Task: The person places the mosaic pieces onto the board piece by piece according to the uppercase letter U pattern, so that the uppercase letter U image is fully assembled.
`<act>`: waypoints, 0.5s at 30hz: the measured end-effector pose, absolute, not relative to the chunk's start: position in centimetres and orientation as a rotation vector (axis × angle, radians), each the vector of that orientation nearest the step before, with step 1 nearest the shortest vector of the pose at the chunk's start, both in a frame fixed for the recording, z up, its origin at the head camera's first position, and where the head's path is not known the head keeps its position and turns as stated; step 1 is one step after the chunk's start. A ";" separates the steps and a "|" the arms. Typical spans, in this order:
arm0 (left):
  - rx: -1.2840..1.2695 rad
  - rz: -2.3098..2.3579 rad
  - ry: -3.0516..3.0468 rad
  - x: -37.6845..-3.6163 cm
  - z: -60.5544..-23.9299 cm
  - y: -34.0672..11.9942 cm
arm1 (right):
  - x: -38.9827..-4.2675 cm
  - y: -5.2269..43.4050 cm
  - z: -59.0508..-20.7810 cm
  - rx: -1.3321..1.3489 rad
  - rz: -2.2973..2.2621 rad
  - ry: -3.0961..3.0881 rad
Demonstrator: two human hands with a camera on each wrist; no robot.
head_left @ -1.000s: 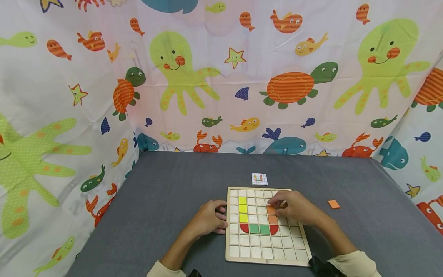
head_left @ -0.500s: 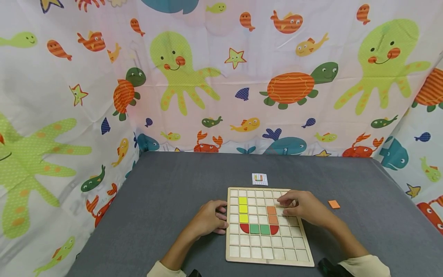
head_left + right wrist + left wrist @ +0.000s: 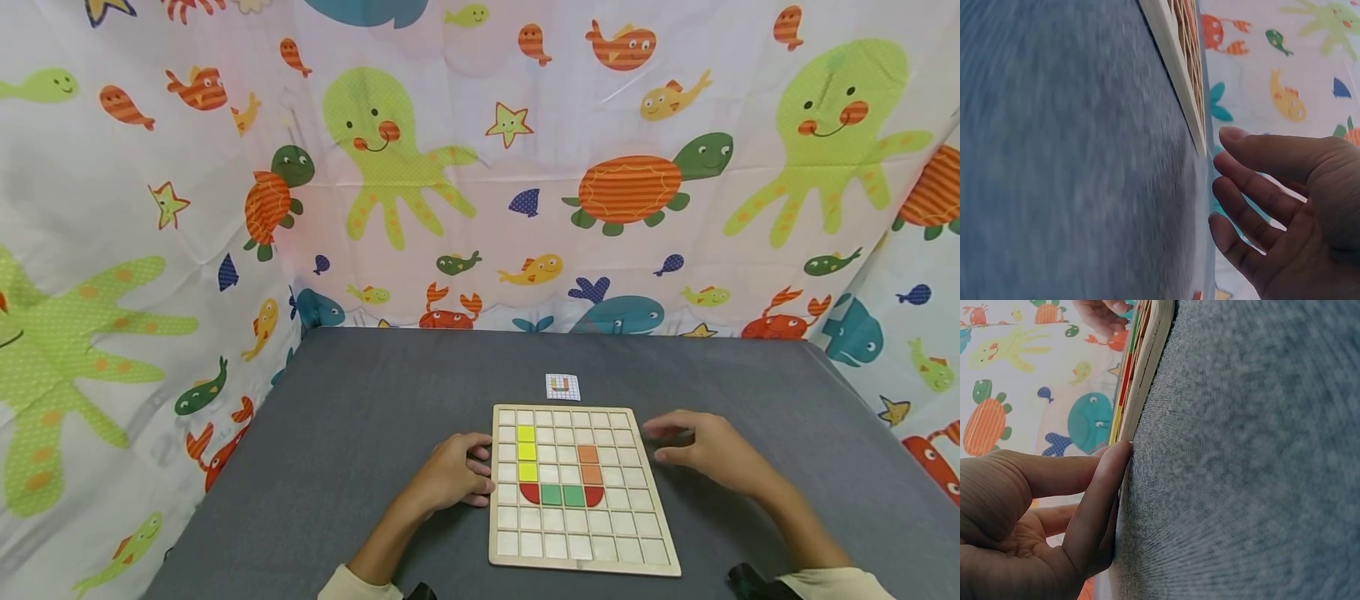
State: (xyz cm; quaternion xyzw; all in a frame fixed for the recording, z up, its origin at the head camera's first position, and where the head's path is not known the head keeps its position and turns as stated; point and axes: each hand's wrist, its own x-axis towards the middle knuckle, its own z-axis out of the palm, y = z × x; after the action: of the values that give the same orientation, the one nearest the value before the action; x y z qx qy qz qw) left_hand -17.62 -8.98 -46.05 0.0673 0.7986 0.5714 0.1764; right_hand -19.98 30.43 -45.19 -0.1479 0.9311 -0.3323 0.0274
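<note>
In the head view a wooden grid board [image 3: 531, 547] lies on the table. Yellow tiles [image 3: 527, 451], red rounded tiles [image 3: 530, 494], green tiles [image 3: 551, 496] and orange tiles [image 3: 589, 464] form a U in its cells. My left hand [image 3: 448, 473] rests with its fingertips against the board's left edge; the left wrist view shows those fingers [image 3: 1094, 506] touching the wooden side. Just off the board's right edge hovers my right hand [image 3: 708, 450], thumb and fingers apart, with nothing between them. The loose orange tile seen before is hidden behind this hand.
Beyond the board lies a small white card [image 3: 562, 387] printed with a coloured U on a grid. Dark grey cloth covers the table [image 3: 405, 375]. A curtain [image 3: 465, 167] with sea animals hangs along the back and sides.
My right hand has moved right, off the orange tiles on the board and past its right edge, and now covers the loose orange tile. My left hand stays still.
</note>
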 end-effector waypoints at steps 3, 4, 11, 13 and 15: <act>0.193 1.622 2.258 -17.6 -46.0 -9.0 | -19.9 31.5 -45.0 -0.421 -0.987 2.900; 0.194 1.623 2.258 -17.6 -46.0 -9.0 | -19.9 31.8 -45.0 -0.419 -0.973 2.906; 0.200 1.623 2.264 -17.8 -46.2 -9.0 | -19.9 34.6 -45.1 -0.388 -0.873 2.954; 0.201 1.627 2.258 -17.7 -46.1 -9.0 | -19.9 35.4 -45.1 -0.363 -0.848 2.955; 0.203 1.629 2.256 -17.7 -46.1 -9.0 | -19.9 36.1 -45.1 -0.340 -0.834 2.952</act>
State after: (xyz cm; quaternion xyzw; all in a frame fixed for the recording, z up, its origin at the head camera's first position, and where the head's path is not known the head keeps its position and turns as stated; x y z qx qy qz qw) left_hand -17.66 -9.03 -46.12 0.0715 0.7961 0.5750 0.1749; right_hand -19.91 36.06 -45.10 -0.1100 0.9561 -0.2700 0.0275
